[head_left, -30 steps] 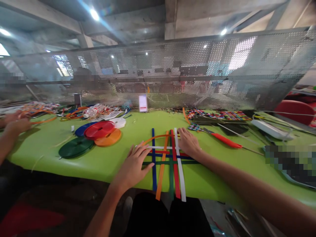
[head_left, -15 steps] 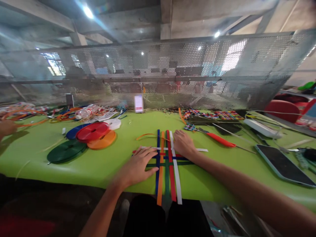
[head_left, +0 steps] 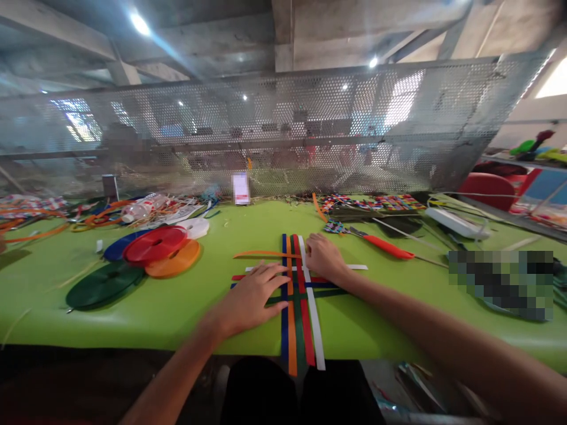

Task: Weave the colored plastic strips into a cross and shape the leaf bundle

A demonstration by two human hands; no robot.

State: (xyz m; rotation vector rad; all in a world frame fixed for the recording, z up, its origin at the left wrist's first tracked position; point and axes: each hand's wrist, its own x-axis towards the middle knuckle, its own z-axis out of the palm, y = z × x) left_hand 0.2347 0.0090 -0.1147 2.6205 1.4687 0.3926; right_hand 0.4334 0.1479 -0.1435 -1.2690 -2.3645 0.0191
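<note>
The left hand (head_left: 254, 295) is laid flat, fingers spread, on the left side of the strips (head_left: 305, 330). The right hand (head_left: 323, 257) is pressed palm-down on their far right part (whether anything is pinched under its bent fingers cannot be told). The strips are crossed in a weave at the counter's (head_left: 212, 248) near edge, their ends hung over it. Reels (head_left: 155, 245) are stacked well to the left; a red-handled tool (head_left: 385, 247) is seen just right.
</note>
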